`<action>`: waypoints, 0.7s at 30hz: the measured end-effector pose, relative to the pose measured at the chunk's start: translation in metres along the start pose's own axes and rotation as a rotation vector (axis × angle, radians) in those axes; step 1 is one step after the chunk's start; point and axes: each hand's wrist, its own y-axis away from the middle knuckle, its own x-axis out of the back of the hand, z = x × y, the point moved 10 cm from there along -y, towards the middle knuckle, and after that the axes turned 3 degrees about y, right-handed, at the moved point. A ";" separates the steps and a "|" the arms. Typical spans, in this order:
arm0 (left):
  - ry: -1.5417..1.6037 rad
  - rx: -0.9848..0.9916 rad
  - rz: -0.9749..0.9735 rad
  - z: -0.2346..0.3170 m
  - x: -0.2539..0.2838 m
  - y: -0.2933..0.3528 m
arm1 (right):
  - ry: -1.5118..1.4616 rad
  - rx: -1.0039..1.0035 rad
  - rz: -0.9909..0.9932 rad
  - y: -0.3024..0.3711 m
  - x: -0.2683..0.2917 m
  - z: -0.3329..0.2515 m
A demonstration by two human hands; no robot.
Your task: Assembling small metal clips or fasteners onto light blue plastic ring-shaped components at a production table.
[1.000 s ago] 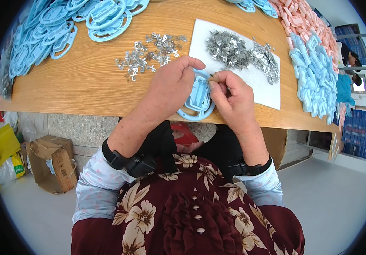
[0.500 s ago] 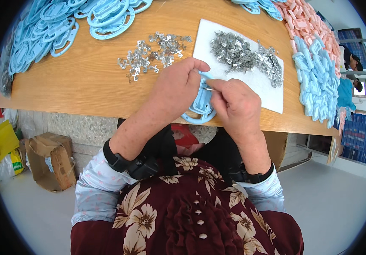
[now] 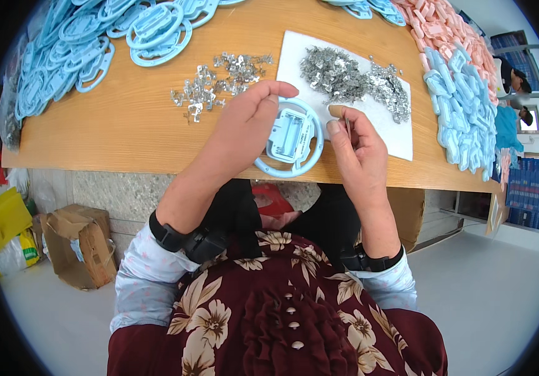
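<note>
A light blue plastic part shaped like a toy steering wheel (image 3: 292, 164) rests at the table's near edge, its battery compartment facing up. My left hand (image 3: 246, 128) is closed on the wheel's left rim, with the thumb and index finger at its top. To the right, apart from the wheel, my right hand (image 3: 360, 145) is curled around a thin, dark metal tool (image 3: 347, 128) whose kind I cannot make out. A tan covering sits on the right index fingertip. Beyond my hands, small metal contact pieces (image 3: 197, 89) lie scattered on the wood.
A white sheet (image 3: 294, 53) bears two heaps of metal pieces (image 3: 332, 74). Blue wheel parts (image 3: 72, 47) pile up at the far left. Blue oblong parts (image 3: 457, 119) and pink ones (image 3: 445, 28) line the right side. A cardboard box (image 3: 81, 244) stands on the floor at left.
My right hand has moved off the wheel to the right, taking the thin tool with it. The compartment, partly covered before, now shows. My left hand stays on the rim.
</note>
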 end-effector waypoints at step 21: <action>-0.271 -0.242 -0.296 0.029 -0.046 0.030 | -0.608 -0.479 -0.325 0.025 -0.009 -0.005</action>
